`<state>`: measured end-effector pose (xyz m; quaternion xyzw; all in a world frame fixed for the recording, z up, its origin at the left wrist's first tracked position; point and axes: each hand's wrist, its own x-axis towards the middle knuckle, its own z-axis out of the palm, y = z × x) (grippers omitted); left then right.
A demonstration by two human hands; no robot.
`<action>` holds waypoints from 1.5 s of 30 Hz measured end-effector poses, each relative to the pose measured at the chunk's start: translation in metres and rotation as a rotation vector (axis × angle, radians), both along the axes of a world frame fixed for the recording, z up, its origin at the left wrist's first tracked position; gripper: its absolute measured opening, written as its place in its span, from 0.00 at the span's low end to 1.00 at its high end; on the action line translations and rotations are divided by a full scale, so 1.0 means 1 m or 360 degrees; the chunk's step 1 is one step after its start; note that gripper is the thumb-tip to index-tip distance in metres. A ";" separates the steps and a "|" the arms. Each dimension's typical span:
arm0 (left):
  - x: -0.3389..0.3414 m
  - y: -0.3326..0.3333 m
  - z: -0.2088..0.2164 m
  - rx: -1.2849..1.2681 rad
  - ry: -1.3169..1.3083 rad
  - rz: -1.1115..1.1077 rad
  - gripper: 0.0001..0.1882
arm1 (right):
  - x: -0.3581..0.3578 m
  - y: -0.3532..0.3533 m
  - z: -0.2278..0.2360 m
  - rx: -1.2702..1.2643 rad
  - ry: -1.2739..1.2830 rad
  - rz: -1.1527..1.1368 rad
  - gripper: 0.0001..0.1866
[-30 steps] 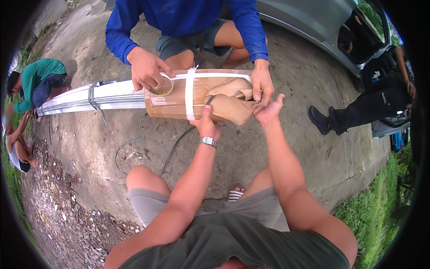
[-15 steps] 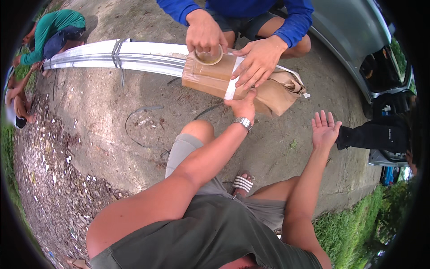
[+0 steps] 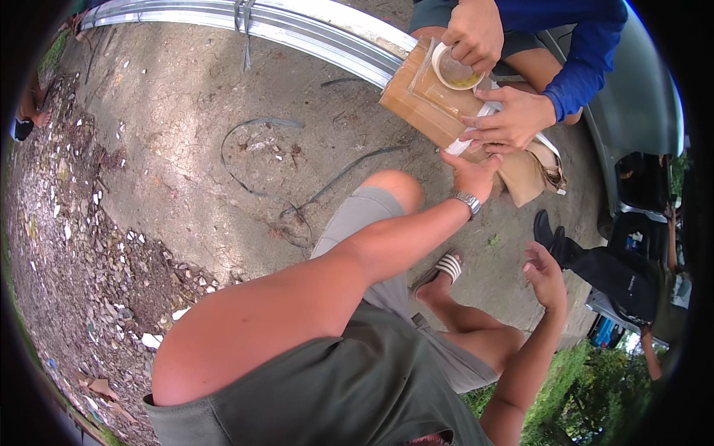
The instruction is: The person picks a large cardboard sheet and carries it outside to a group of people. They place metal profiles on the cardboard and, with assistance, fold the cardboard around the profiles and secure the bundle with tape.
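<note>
My left hand (image 3: 476,177), with a metal watch on its wrist, grips the near edge of a brown cardboard wrapping (image 3: 416,100) beside a white strip (image 3: 459,146). That cardboard encloses the end of a bundle of long silvery strips (image 3: 320,44). A person in blue sleeves presses a hand (image 3: 517,119) on the cardboard, right by my fingers. The person's other hand (image 3: 476,33) holds a roll of clear tape (image 3: 455,73) against it. My right hand (image 3: 545,279) is off to the right, apart from the cardboard, fingers loosely bent, with nothing visible in it.
Crumpled brown paper (image 3: 524,178) sticks out past the cardboard. A loose dark strap (image 3: 253,126) curls on the dirt. Rubble (image 3: 111,297) covers the left side. A grey-green vehicle (image 3: 632,97) and a dark-clothed person (image 3: 613,275) are at the right.
My view has shifted left, so the cardboard appears further right and higher. My right hand has turned from palm up to loosely bent fingers. My left hand keeps its hold.
</note>
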<state>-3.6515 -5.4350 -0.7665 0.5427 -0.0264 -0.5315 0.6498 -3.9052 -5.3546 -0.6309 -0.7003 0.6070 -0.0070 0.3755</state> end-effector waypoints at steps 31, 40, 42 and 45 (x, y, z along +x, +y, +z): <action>0.008 -0.002 -0.004 0.0038 -0.0236 -0.0238 0.54 | 0.241 -0.074 -0.360 -0.0244 0.0273 0.0513 0.27; 0.010 -0.001 -0.003 -0.0233 -0.0177 -0.0096 0.53 | 0.261 -0.095 -0.393 -0.0284 0.0482 0.0576 0.11; 0.011 0.001 0.001 -0.0151 -0.0156 -0.0151 0.52 | 0.229 -0.081 -0.396 -0.0243 0.0473 0.0607 0.06; 0.011 0.001 0.003 -0.0049 -0.0146 -0.0226 0.51 | 0.170 -0.054 -0.401 0.0007 0.0666 0.0918 0.13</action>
